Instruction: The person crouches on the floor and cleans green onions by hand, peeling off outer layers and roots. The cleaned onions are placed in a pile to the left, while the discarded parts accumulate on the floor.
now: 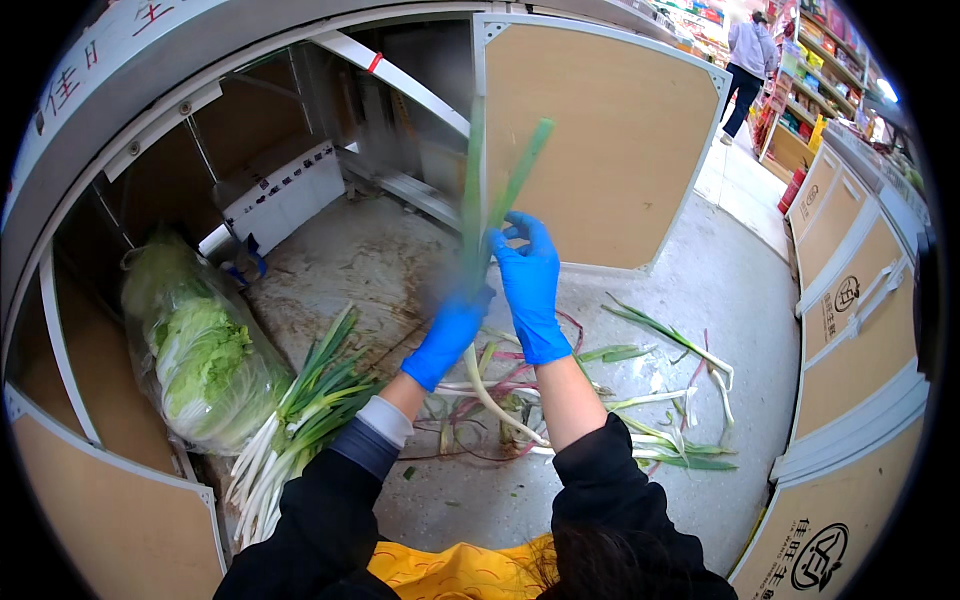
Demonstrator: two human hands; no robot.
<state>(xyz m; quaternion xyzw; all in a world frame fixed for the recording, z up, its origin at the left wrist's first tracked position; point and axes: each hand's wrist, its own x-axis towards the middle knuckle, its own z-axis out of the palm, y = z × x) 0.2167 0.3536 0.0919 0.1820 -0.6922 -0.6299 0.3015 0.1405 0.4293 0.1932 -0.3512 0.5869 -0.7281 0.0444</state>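
Both my hands wear blue gloves. My left hand [452,330] is closed around a long green onion [486,386], whose white stem curves down between my forearms. My right hand [529,277] is at the green leaves above, thumb and fingertips against one leaf. The leaves stick up past both hands, partly blurred. A pile of green onions [311,420] with white stems lies on the floor left of my left arm. Loose green onions [664,330], leaves and reddish strips [495,394] are scattered on the floor beneath and right of my hands.
Napa cabbages in a clear plastic bag [202,360] lie at the left. Behind stand a white box [285,199] and an open counter base with metal bars. A framed wooden panel [600,142] leans upright ahead. Cabinets [847,300] line the right. A person [748,67] stands far off near shelves.
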